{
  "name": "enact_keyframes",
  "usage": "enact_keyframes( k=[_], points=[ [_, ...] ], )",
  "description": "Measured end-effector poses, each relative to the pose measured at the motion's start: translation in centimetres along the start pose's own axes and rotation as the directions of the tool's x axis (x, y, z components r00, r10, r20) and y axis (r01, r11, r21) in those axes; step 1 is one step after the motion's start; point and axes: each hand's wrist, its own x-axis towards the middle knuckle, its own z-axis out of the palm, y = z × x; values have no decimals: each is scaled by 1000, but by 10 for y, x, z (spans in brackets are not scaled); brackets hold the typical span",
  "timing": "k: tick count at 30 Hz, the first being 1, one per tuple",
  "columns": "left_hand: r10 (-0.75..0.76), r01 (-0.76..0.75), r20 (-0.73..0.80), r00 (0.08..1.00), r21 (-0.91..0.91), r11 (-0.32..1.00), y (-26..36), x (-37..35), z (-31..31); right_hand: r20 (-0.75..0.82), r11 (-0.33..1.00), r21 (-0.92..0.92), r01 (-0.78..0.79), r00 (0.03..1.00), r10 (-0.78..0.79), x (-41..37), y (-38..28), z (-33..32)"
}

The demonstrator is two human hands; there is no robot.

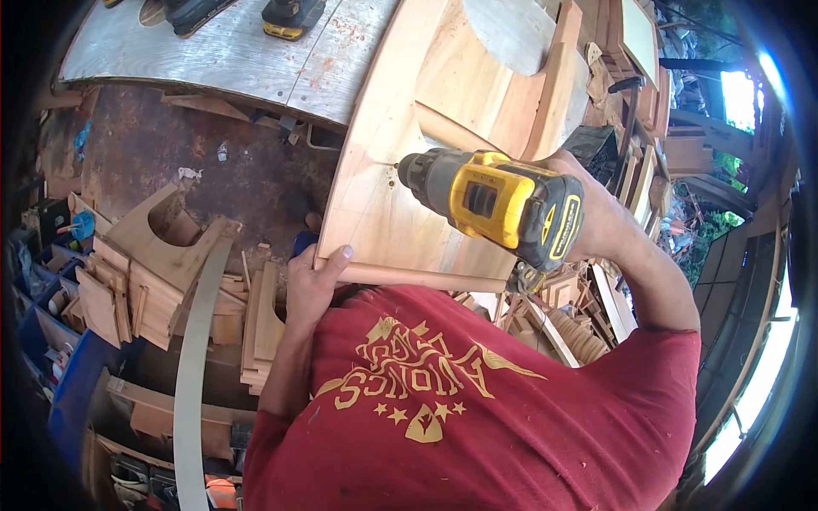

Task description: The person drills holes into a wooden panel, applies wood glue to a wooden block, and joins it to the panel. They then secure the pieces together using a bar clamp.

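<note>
A yellow and black cordless drill [490, 198] lies almost level across a light wooden panel. My right hand [573, 183] is wrapped around its handle, mostly hidden behind the battery end. The chuck points left, and its tip meets the wood near a few small dark holes. My left hand [313, 279] grips the near left corner of the wooden panel [362, 230], thumb on top and fingers out of sight beneath. The panel is built of joined boards, with a raised frame and a strip along its near edge, close to my red shirt.
More power tools [292, 17] stand on the metal-topped table [336, 60] at the back. Cut wooden pieces [158, 255] are stacked at left beside blue bins [47, 328]. A long curved strip [196, 375] stands nearby. Scrap wood [562, 319] lies at right.
</note>
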Motion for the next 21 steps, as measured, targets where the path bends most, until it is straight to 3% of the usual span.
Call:
enact_keyframes(
  k=[8, 12, 14, 17, 18, 21],
  points=[
    [-22, 23, -15, 1000, 25, 999, 6, -4, 2, -46, 999, -37, 3, 999, -5, 2, -1, 2],
    [-34, 34, -16, 999, 6, 999, 5, -2, 5, -34, 999, 33, -30, 999, 31, 3, 2, 1],
    [-28, 28, -11, 1000, -21, 999, 10, -5, 6, 43, 996, 1, -89, 995, 89, 10, 9, 8],
    [-7, 10, -26, 1000, 119, 993, 5, 0, 1, 170, 985, 3, -171, 971, 168, 21, 17, 9],
    [23, -18, -37, 999, 127, 992, -1, 1, 0, 59, 998, 46, -52, 997, 49, 22, 19, 14],
    [0, -3, -40, 999, -64, 998, -3, -2, 5, 179, 999, -18, -32, 983, 35, 17, 22, 7]
  ],
)
